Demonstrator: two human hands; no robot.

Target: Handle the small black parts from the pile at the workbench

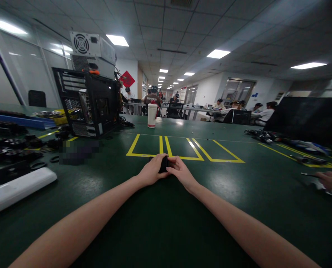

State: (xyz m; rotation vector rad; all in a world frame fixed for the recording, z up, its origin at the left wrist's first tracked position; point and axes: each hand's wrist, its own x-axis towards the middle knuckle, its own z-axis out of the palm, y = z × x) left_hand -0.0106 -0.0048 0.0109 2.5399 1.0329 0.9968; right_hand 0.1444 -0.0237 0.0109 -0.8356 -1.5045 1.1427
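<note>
Both my hands meet over the green tabletop [160, 208], just in front of the yellow tape outlines. My left hand [152, 170] is closed around a small black block-like object [163, 165], its thumb low along the near side. On the object's right side, the fingers and thumb of my right hand [179, 170] press together at its edge. Most of the object is covered by my fingers, so its exact kind cannot be made out.
Beyond my hands lie yellow tape frames [227, 161] and a white bottle [151, 116]. At left stand a black computer case [99, 100] with power supplies [92, 44] on top, black parts, and a long white object [21, 188]. Another person's hand [329, 181] holds a thin tool at right.
</note>
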